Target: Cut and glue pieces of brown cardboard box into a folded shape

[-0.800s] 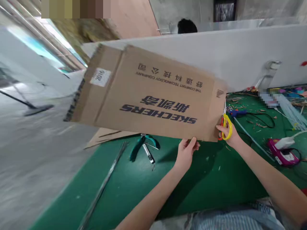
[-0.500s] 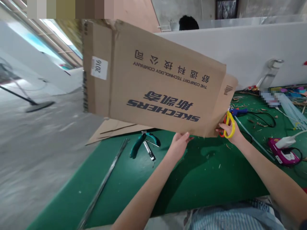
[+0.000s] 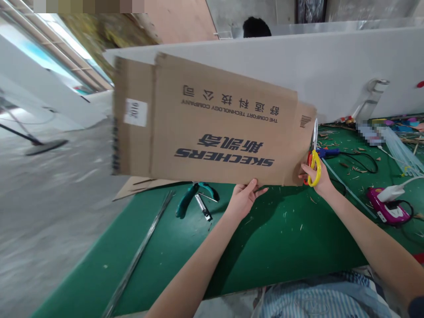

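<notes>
A flattened brown cardboard box [image 3: 205,123] with dark upside-down lettering is held up above the green table [image 3: 271,247]. My left hand [image 3: 243,198] grips its lower edge from below, thumb over the front. My right hand [image 3: 316,179] holds scissors with yellow and red handles [image 3: 313,165] at the cardboard's right edge, blades pointing up along that edge. A white label sits near the cardboard's left end.
Teal-handled pliers [image 3: 190,198] and a thin metal rod [image 3: 139,256] lie on the table to the left. A pink glue gun [image 3: 387,210], cables, a blue tool [image 3: 326,153] and scraps are at the right. A white partition [image 3: 331,66] stands behind; a person's head [image 3: 255,27] shows above it.
The cardboard swung up, then came back down and flatter. The scissor blades now stand up along its right edge. Both hands kept their hold.
</notes>
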Demonstrator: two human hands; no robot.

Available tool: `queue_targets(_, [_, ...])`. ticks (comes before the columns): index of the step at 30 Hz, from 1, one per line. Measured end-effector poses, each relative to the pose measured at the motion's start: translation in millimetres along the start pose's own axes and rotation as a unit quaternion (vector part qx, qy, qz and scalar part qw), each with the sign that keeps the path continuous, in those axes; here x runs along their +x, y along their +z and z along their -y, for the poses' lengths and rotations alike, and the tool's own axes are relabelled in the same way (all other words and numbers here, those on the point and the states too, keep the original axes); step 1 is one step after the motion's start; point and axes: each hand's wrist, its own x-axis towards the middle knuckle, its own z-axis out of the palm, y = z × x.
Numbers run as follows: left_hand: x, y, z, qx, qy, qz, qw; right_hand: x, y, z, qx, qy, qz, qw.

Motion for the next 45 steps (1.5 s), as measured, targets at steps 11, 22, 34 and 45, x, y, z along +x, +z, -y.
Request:
queue_targets(11, [0.2,2.7,0.3,-0.003,0.08,-0.035,0.996,-3.2,0.7,4.9,-0.095,-0.024,-0.022,0.995])
queue_targets(22, [7.7,-0.4,-7.1,-0.035,0.131,-0.1,0.986,-29.1,4.9,6.4,-0.121,0.011,0.239,0.963])
queue_targets(34, [3.7,2.7,-17.5,-0.04,0.168,-0.096,0.98,-47.3,12.1,15.0,-0.195,0.041,0.317,0.927])
queue_targets(45, [3.4,3.7,-17.7,-0.054,0.164,-0.107,0.979,-48.3,19.3,22.9,-0.123,0.165,0.294,0.934])
